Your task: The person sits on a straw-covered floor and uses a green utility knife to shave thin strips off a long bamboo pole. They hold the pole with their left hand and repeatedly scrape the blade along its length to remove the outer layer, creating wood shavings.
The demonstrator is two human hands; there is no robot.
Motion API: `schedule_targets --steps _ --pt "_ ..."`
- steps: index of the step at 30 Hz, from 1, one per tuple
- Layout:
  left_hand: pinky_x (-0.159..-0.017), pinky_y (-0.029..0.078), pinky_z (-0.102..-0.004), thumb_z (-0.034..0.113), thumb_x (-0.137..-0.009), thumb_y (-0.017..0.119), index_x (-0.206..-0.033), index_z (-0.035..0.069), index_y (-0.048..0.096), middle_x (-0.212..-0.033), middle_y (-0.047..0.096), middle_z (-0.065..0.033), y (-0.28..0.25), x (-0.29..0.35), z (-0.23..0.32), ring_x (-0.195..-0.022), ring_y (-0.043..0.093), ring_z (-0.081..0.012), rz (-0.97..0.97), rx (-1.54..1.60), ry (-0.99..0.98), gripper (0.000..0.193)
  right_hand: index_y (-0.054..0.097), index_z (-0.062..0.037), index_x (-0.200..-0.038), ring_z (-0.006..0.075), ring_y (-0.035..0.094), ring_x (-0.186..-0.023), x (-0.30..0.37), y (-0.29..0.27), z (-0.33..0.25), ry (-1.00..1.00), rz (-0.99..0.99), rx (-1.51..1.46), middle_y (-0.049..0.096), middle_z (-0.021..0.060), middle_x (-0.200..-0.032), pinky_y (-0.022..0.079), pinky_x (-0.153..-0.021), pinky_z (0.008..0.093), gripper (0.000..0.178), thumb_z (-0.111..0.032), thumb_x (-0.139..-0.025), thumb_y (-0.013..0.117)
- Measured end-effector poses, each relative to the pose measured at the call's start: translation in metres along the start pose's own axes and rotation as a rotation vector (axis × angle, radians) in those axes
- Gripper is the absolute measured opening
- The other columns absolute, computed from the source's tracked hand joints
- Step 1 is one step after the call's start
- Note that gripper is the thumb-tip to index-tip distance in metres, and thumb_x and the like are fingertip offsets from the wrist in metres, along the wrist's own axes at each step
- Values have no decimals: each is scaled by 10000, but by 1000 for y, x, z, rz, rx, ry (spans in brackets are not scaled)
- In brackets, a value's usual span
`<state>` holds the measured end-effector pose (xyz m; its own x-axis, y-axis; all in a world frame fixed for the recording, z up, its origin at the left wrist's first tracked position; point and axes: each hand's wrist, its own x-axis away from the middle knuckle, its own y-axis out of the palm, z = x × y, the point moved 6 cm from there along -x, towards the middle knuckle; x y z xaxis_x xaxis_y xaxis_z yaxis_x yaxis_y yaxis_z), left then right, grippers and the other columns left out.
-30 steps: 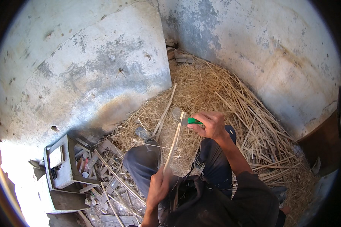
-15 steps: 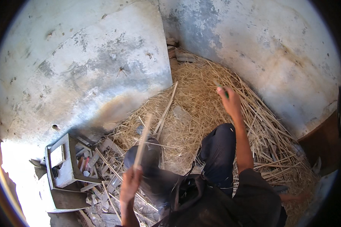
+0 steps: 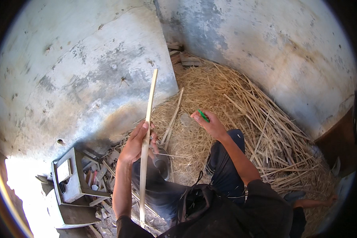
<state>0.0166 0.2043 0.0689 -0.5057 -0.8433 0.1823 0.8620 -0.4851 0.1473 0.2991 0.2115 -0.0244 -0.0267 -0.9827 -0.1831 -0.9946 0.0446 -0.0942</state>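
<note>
Strip (image 3: 144, 174), long and pale, crosses before the left leg (image 3: 156, 198), between thumb and half-spread fingers of the left hand (image 3: 136, 142); loose pinching could let it twist; the right hand (image 3: 210, 125) has fingers curled round a green tool (image 3: 203, 115); slackening could drop it inside the straw pile's left edge (image 3: 174, 93).

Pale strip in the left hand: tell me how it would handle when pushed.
Probably fairly stiff: the pale strip runs nearly straight, with both ends free of the left hand. Likely light for its length, since it looks slender. Its flat look makes rolling unlikely.
</note>
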Motion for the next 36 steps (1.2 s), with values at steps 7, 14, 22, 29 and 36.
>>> schedule_targets --steps 7,14,22,29,36 --pt "-391 535 -286 394 -1142 410 -1180 77 495 -811 578 -52 50 -33 -34 -561 641 -177 -123 -7 -45 330 724 -45 -1239 42 402 -567 3 -21 5 -139 82 -157 560 -35 -730 354 -542 259 332 -317 -1095 601" --pt "-429 511 -260 356 -1151 436 -1158 66 538 -787 554 -17 90 -31 -67 -553 610 -118 -168 -169 -4 307 742 -56 -1253 14 470 -598 12 -20 -21 6 17 -301 746 26 -916 396 -553 219 332 -301 -1038 683" --pt "-620 604 -292 234 -1105 586 -1338 14 534 -891 591 -25 92 7 -65 -745 675 -125 -107 -218 186 324 762 -18 -1178 23 421 -551 8 -19 -65 -167 54 -228 656 -18 -762 307 -493 232 270 -219 -1000 738" --pt "-541 455 -244 309 -1155 465 -1187 21 623 -701 501 44 69 52 -77 -614 522 -47 -24 -25 1 330 751 10 -1199 113 714 -887 -9 14 -123 -242 -132 -209 782 97 -1031 568 -777 276 318 -233 -995 752" --pt "-447 359 -235 374 -1148 448 -1043 14 601 -639 441 41 68 75 -56 -485 385 -58 185 -34 87 405 749 -18 -1182 66 633 -702 -31 37 -161 -559 -286 84 702 16 -766 474 -621 258 352 -327 -1022 698"
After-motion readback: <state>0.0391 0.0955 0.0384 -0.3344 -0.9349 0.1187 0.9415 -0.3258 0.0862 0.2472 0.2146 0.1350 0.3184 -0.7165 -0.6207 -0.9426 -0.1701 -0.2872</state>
